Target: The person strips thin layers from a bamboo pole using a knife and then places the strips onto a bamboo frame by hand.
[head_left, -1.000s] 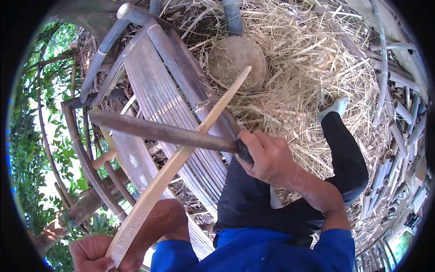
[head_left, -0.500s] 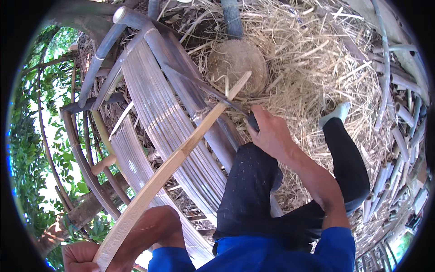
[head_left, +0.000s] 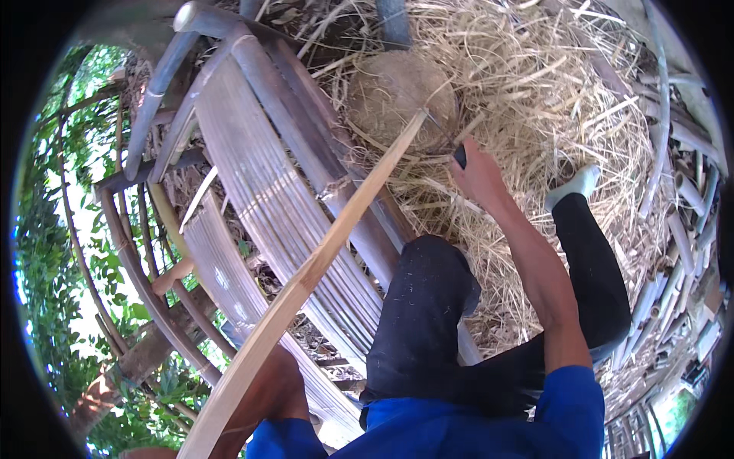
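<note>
right fingers [head_left: 473, 161] around knife handle [head_left: 459, 157]

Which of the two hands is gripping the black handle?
The right hand, out above the pale shavings, closed around the black handle. The left hand is mostly cut off at the lower edge, beside the wooden strip.

Here I see a slatted bamboo bench [head_left: 243, 157]. The floor [head_left: 497, 306] is covered thickly with pale, straw-like shavings [head_left: 535, 84]. On the left, behind a curved wooden railing [head_left: 131, 260], bright daylight [head_left: 86, 314] passes between green leaves [head_left: 42, 252]. On the right, many cut poles [head_left: 690, 193] lie close together.
</note>
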Demonstrator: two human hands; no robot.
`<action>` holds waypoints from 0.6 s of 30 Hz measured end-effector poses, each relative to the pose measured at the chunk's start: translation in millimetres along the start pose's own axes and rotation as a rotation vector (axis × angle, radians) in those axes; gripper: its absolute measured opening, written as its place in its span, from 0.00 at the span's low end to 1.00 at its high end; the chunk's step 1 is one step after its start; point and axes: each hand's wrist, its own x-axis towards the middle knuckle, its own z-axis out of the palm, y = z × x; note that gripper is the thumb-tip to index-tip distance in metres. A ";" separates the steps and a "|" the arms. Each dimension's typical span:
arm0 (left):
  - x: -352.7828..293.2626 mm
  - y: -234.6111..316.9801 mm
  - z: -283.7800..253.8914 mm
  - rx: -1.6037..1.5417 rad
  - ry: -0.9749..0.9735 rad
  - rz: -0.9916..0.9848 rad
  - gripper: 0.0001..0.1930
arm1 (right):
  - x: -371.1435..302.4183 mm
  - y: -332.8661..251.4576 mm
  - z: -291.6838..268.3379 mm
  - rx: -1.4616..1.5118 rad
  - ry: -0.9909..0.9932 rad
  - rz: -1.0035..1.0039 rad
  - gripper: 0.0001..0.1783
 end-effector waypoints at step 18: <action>-7.7 -4.4 19.0 0.363 0.307 0.178 0.23 | -75.4 -103.0 -23.9 0.055 0.227 -0.339 0.15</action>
